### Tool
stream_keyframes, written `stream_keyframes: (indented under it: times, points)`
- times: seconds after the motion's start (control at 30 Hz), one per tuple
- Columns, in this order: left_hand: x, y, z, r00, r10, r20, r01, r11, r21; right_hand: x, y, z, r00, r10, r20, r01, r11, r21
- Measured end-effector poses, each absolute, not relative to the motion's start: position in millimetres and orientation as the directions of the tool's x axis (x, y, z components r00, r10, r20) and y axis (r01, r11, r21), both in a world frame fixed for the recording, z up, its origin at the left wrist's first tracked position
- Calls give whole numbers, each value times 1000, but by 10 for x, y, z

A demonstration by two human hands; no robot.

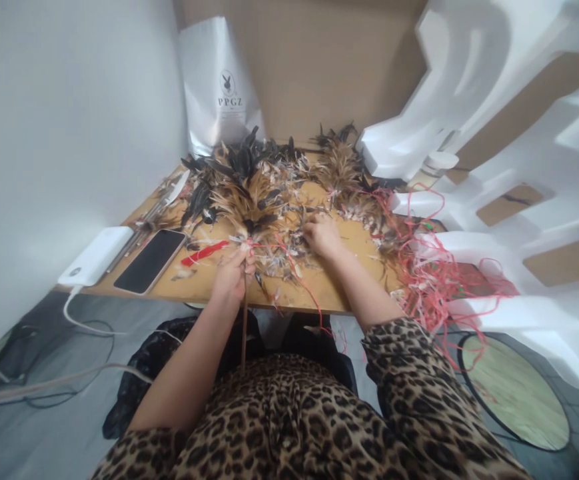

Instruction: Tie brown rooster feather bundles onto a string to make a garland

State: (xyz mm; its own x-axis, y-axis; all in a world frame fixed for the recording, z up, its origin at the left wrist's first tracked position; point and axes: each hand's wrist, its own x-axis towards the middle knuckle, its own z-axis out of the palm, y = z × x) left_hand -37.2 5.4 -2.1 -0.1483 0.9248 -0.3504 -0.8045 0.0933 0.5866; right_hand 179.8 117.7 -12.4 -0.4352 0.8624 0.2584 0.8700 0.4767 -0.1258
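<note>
My left hand [235, 272] is closed around the brown stick [244, 327] of a feather duster, just below its head. Brown and black feathers [249, 193] fan out from the top of the stick, pointing away from me. Pink-red string [296, 270] runs from the bound spot near my left fingers across the table and over its front edge. Among loose feathers [289, 230] to the right, my right hand [323, 235] rests with curled fingers; what they pinch, if anything, is hidden. A strip of red material [204, 253] lies left of the duster.
A phone [150, 261] and a white power bank [96, 255] with a cable lie at the table's left. Behind stands a silver-white bag [219, 87]. More feathers [339, 163] lie at the back. Tangled pink string [434, 280] and white foam pieces [499, 247] crowd the right.
</note>
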Motion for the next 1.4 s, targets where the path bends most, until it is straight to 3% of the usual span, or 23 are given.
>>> stream_keyframes:
  times: [0.2,0.3,0.43,0.57,0.77,0.93,1.4]
  points:
    - [-381,64,-1,-162,918,-361,-795,95,598,1794,1228,-171,-460,831,313,848,515,-123]
    - [-390,63,4,-153,919,-363,-796,102,596,1862,1253,-173,-412,805,427,800,544,-254]
    - [-386,79,-16,-154,918,-366,-798,103,594,1841,1082,4,-213,715,666,655,610,-445]
    - [-329,101,-15,-152,915,-374,-781,120,612,1612,711,276,-194,522,830,507,778,-371]
    - [-229,86,-3,-193,935,-296,-704,79,706,1212,511,159,-492,421,762,428,879,-209]
    - [-205,46,-45,-245,946,-215,-653,3,757,1071,593,-59,-542,373,753,444,888,-121]
    - [-137,-7,-92,-306,950,-61,-549,-123,826,963,556,-129,-443,484,755,467,843,-267]
